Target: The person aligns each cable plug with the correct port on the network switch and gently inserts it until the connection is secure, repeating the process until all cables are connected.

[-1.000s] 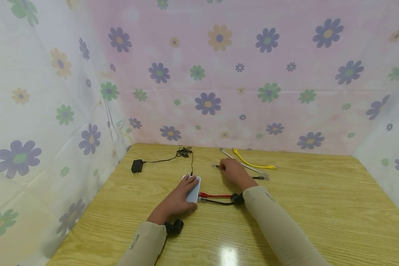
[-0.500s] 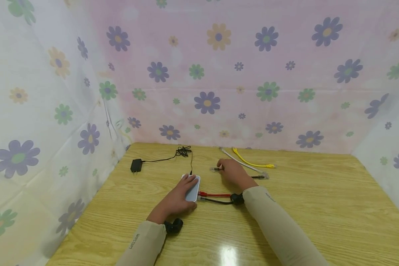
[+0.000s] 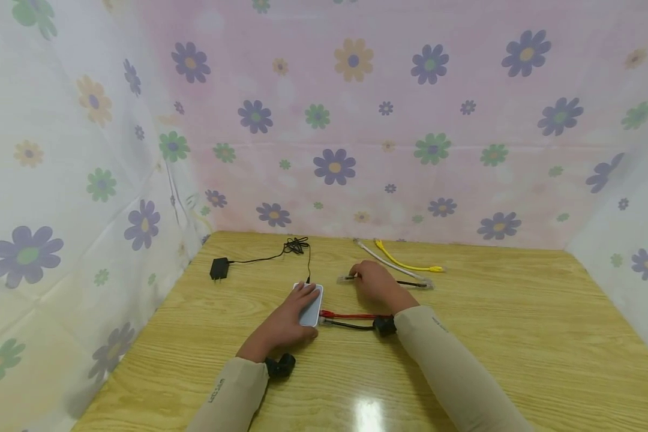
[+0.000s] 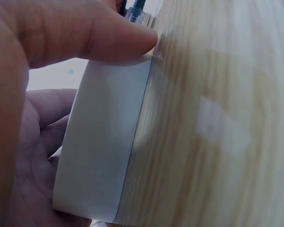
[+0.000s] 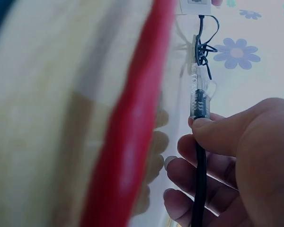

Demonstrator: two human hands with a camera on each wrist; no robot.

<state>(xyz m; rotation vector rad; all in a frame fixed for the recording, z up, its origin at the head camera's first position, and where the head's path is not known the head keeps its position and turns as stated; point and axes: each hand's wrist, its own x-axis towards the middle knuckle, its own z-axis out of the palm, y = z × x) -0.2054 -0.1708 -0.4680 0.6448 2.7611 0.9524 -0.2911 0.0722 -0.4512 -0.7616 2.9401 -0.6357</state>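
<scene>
My left hand (image 3: pixel 286 323) lies over a white box (image 3: pixel 312 307), fingers across its top. In the left wrist view the thumb of this hand (image 4: pixel 75 35) presses the near side of the box (image 4: pixel 102 137). My right hand (image 3: pixel 377 282) pinches a loose black cable (image 3: pixel 410 283) by one end. In the right wrist view, thumb and forefinger of that hand (image 5: pixel 255 146) hold the cable (image 5: pixel 199 184) just behind its clear plug (image 5: pixel 199 92). A red cable (image 3: pixel 351 315) and another black cable (image 3: pixel 351 326) run from the box's right side.
Behind the right hand lie a white cable (image 3: pixel 378 257) and a yellow cable (image 3: pixel 405 264). A black power adapter (image 3: pixel 219 268) sits at the left, its bundled cord (image 3: pixel 296 245) leading to the box's back. Flowered cloth (image 3: pixel 324 132) hangs behind the wooden table (image 3: pixel 491 336).
The right hand has shifted slightly left and nearer, and the held plug has moved left with it. More of that black cable shows behind the hand. The left hand keeps its place on the box.
</scene>
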